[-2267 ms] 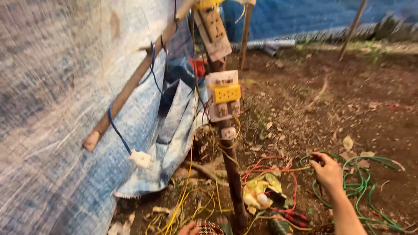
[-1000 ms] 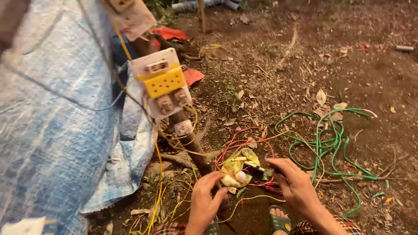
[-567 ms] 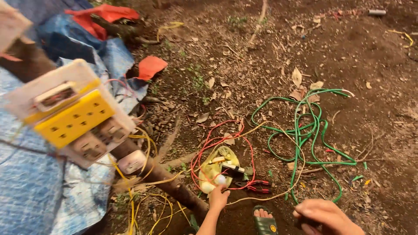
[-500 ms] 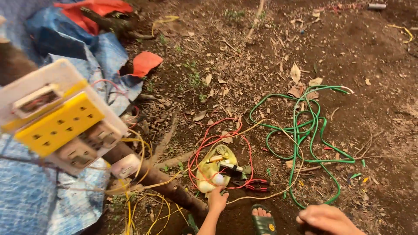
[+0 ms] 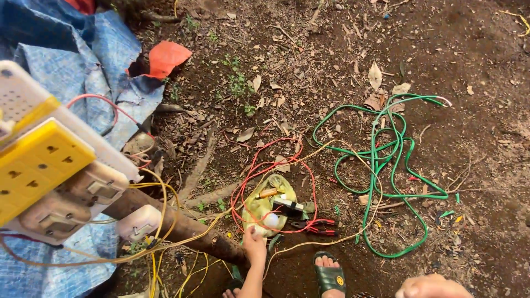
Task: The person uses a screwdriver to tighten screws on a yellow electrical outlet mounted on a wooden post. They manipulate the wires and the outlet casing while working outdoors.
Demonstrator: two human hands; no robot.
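I see my left hand [image 5: 254, 243] low in the scene, its fingers closing on the near edge of the yellow-green plastic bag [image 5: 264, 208] lying on the dirt. The bag sits inside loops of red wire [image 5: 249, 175], with red-handled pliers [image 5: 314, 225] just right of it. My right hand [image 5: 432, 287] shows at the near right edge; I cannot tell its finger state. Green wire [image 5: 386, 160] coils farther right.

Outdoor makeshift electrical work site: bare soil [image 5: 452, 44] strewn with dry leaves, loose green wire [image 5: 386, 165] and red wire [image 5: 259, 182] on the ground, blue tarpaulin [image 5: 83, 66] far left, socket board [image 5: 49, 171] lashed to a wooden post [image 5: 182, 226].
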